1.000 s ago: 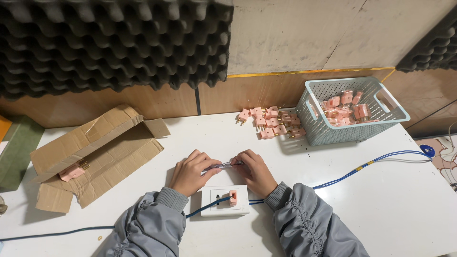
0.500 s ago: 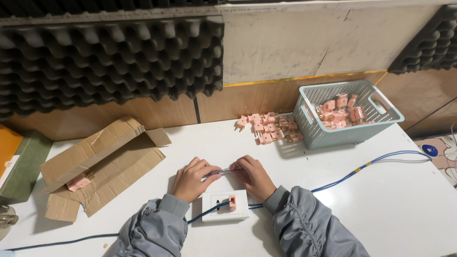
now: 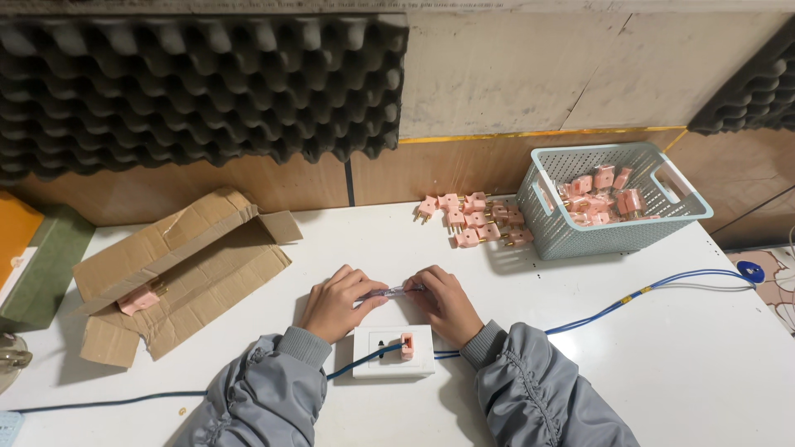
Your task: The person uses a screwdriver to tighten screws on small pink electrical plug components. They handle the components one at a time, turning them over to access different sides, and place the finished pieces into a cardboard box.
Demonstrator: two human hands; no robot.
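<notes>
Against the picture half a second back little differs: the left hand [image 3: 334, 302] and right hand [image 3: 445, 302] keep their fingertips pinched on the two ends of one thin pen-shaped tool [image 3: 387, 291], held level just above the white table [image 3: 679, 364], while the view itself has slid slightly. At 6 o'clock of the tool lies one white socket plate [image 3: 392, 351] carrying one pink plug [image 3: 407, 345] and one blue cable [image 3: 629, 295] that trails off toward 3 o'clock. At 9 o'clock sits one opened cardboard box [image 3: 178, 269] holding one pink plug, at 1 o'clock a loose pile of pink plugs [image 3: 474, 219] too tangled to count, and beside it one pale blue basket [image 3: 617, 236] with more
</notes>
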